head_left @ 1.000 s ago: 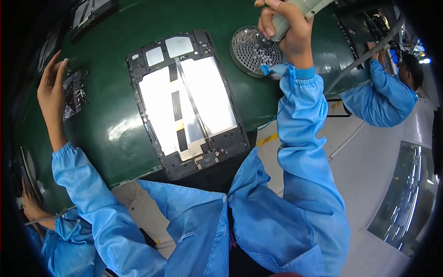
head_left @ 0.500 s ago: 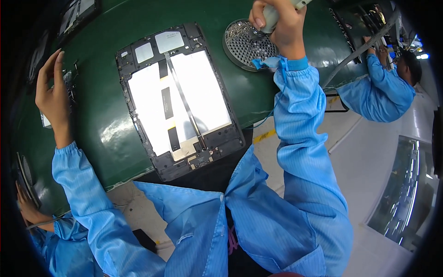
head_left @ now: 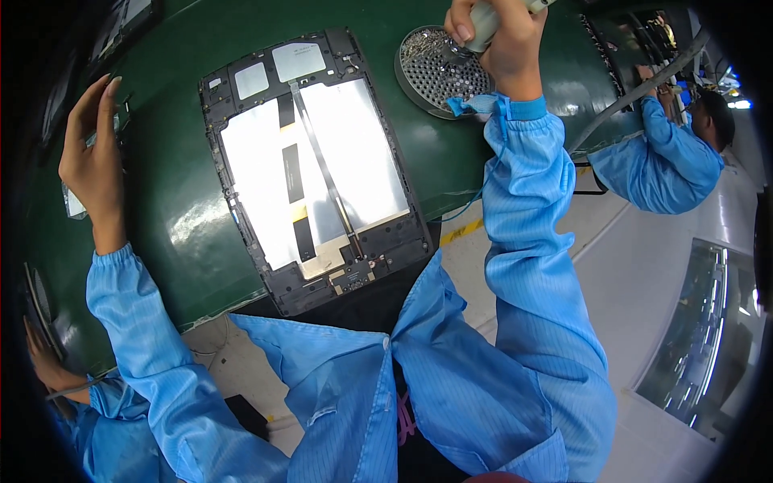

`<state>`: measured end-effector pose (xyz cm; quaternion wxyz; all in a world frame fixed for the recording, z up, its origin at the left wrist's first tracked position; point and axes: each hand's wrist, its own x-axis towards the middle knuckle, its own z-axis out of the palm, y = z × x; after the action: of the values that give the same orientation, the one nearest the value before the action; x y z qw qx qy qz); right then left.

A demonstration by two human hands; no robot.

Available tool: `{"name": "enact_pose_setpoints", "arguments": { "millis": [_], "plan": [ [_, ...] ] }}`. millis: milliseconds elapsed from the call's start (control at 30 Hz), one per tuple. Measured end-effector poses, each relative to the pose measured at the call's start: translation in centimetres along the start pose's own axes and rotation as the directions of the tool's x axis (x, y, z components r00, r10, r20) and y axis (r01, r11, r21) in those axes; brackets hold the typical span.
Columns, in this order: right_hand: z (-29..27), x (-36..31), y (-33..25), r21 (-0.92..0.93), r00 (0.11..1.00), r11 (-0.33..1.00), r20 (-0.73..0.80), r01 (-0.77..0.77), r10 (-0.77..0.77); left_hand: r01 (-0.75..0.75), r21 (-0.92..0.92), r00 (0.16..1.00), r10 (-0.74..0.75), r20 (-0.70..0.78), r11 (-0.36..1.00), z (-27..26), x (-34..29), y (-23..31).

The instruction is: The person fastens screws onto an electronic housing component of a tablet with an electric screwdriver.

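Note:
An opened tablet (head_left: 366, 153) lies back side up at the table's front edge, its black frame around a bright silver panel with flat ribbon cables. My right hand (head_left: 517, 56) is wrapped round a pale grey-green electric screwdriver (head_left: 483, 26), whose tip end is low over a round screw tray (head_left: 405, 84). Loose screws lie in that perforated tray. Left of the tablet, my left hand (head_left: 93, 165) is raised with thumb and fingers apart, holding nothing. Beside it, partly hidden, is a clear plastic piece or bag (head_left: 74, 203) with small parts.
The green table (head_left: 185, 193) carries dark panels (head_left: 121, 32) at the far left. A grey cable (head_left: 636, 97) crosses the right side. One co-worker (head_left: 660, 161) sits at the right; another person's hand (head_left: 50, 366) shows at lower left beside a round tray (head_left: 40, 302).
The view has shifted slightly. My right hand with the screwdriver stays over the screw tray, and my left hand remains raised and open. The tablet shows no clear change.

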<state>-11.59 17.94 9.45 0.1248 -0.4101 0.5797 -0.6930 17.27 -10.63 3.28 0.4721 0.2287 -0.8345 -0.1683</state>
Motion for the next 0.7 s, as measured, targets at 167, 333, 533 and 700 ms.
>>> {"name": "enact_pose_setpoints", "arguments": {
  "millis": [167,333,533,700],
  "plan": [
    [0.7,0.1,0.4,0.042,1.0,0.999,0.017,0.008,-0.008,-0.059,0.022,0.998,0.059,0.009,0.998,-1.3,0.0,-0.7],
    [-0.2,0.0,0.7,-0.006,0.999,0.999,0.032,0.042,-0.042,0.001,-0.074,1.0,0.0,0.012,0.997,-0.1,-0.2,-0.3],
    [0.2,0.0,0.2,-0.004,0.998,0.998,-0.013,0.059,-0.059,0.123,-0.249,0.992,-0.115,0.045,0.961,0.7,-0.5,1.3],
    [0.7,-0.2,0.2,0.049,0.999,0.999,-0.029,0.017,-0.015,0.326,-0.335,0.945,-0.289,0.154,0.884,1.2,-1.1,2.4]
  ]
}}
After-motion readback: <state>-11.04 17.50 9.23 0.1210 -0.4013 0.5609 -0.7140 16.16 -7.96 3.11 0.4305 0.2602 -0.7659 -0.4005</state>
